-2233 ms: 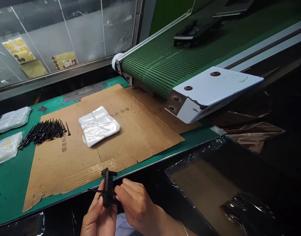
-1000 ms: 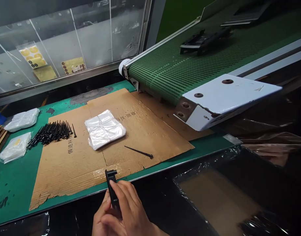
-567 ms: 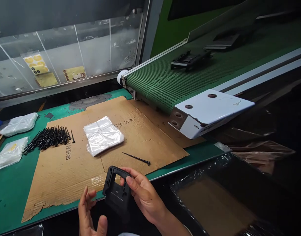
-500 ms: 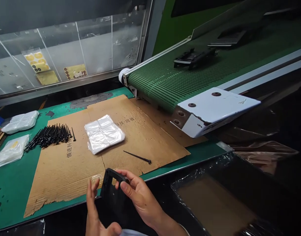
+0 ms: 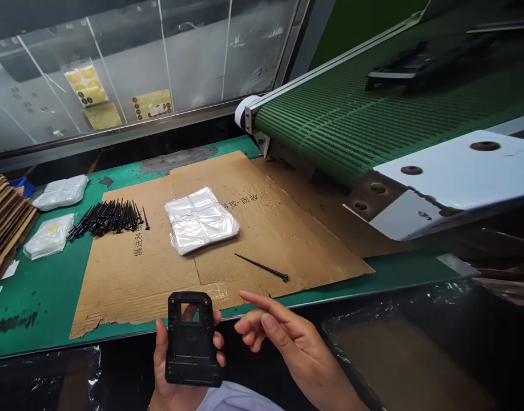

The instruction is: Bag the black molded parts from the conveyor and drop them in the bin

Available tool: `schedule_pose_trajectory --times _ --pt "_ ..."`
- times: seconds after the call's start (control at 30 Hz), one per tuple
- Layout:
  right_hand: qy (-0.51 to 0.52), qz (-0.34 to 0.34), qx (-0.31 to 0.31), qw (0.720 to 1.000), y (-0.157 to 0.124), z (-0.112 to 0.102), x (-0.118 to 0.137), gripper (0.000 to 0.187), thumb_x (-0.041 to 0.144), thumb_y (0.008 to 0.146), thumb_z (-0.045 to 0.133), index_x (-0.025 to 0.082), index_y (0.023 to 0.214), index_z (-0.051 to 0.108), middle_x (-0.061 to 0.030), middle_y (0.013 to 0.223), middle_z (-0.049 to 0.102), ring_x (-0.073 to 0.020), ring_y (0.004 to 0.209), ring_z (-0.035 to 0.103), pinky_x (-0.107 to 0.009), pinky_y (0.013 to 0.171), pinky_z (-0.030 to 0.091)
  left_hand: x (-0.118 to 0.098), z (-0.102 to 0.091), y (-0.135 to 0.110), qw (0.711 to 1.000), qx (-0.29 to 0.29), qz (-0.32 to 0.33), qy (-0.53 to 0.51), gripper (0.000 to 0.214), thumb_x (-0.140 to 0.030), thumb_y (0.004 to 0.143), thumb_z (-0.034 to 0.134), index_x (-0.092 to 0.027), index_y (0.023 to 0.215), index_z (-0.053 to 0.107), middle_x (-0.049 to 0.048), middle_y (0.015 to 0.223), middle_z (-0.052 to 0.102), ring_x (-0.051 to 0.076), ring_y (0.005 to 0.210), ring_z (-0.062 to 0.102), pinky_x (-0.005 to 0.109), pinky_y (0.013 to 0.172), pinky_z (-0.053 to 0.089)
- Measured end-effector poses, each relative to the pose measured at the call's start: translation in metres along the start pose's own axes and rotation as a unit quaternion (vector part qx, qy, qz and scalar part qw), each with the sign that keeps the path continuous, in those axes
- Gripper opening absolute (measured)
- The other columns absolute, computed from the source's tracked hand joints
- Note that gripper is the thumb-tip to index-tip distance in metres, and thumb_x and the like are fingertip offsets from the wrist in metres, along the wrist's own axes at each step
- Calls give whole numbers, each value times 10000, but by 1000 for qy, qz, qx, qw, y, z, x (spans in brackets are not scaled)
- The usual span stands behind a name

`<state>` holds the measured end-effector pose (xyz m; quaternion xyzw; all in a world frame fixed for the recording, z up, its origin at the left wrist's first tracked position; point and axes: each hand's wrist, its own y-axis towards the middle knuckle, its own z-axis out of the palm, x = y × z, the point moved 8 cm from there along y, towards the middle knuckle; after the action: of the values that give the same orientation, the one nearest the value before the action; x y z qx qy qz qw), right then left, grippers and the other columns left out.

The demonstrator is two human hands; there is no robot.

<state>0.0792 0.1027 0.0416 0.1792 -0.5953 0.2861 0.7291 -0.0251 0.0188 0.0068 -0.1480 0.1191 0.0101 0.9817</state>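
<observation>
My left hand (image 5: 161, 365) holds a black plastic housing (image 5: 192, 348) upright, with fingers wrapped round its back and right edge. A rectangular window near the housing's top shows a finger behind it. To the right of it, apart from the housing, is my right hand (image 5: 287, 337), its index finger stretched out and the others loosely bent. Nothing shows in that hand. A single thin black pin with a small head (image 5: 262, 267) lies on the cardboard sheet (image 5: 129, 291) beyond it. Further back on the cardboard rests a stack of clear plastic bags (image 5: 201, 221).
Several black pins (image 5: 110, 218) lie heaped at left, beside more bag stacks (image 5: 50, 235) and piled cardboard (image 5: 5, 222). A green conveyor (image 5: 330, 125) with a white end bracket (image 5: 454, 177) overhangs the right side, carrying black plastic parts (image 5: 394, 74). Plastic-wrapped material (image 5: 399, 348) lies lower right.
The housing has passed from my right hand to my left and now faces me more squarely. My right hand has let go and moved right. The view has shifted, and conveyor parts have moved.
</observation>
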Motion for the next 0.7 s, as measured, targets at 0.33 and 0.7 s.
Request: schedule_pose_trajectory --times 0.33,0.7 --pt "-35 23 -2 999 6 -4 -13 450 505 835 509 162 1119 567 -62 720 650 -154 604 575 -294 556 488 -9 -11 3 999 -27 18 36 559 -627 728 467 -208 1058 634 137 1091 622 207 820 568 318 687 440" --pt "-277 -93 -33 956 69 -6 18 401 438 886 399 147 1127 533 -52 744 649 -167 641 600 -278 586 477 -72 12 41 536 -240 284 758 689 -467 773 507 -60 1308 356 239 1277 347 363 1189 344 499 985 262"
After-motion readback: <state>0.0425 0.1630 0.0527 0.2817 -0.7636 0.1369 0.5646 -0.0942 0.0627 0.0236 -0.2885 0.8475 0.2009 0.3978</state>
